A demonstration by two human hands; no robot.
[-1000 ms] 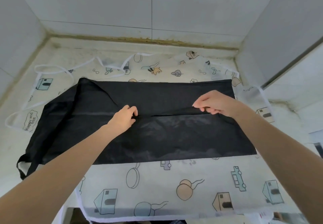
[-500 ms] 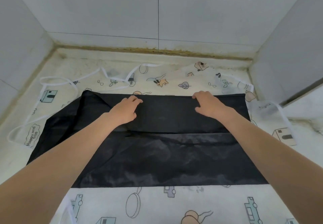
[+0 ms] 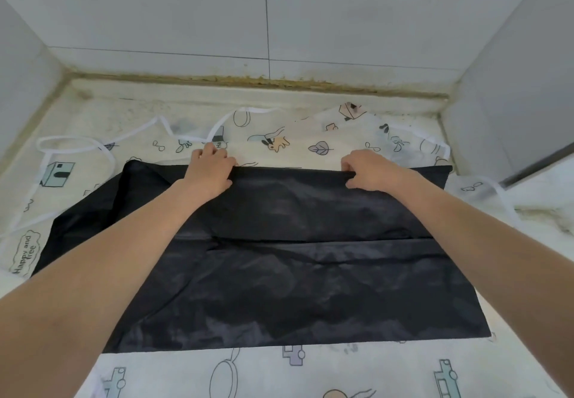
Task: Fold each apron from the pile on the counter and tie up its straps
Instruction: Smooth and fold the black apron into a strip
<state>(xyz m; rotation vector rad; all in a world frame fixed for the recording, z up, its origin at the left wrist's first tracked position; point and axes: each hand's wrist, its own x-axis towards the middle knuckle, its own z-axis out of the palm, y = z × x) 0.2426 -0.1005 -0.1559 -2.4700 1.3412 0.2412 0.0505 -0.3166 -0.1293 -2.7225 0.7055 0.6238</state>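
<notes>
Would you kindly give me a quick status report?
Left hand and right hand both grip the black apron's far edge. Patterned apron underneath. Nothing in the way.

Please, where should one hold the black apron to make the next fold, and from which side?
Probably along its far edge, where the left hand and right hand already pinch it. The black apron lies flat on the printed apron, so that straight far edge, taken from above at two spread points, should lift evenly.
</notes>
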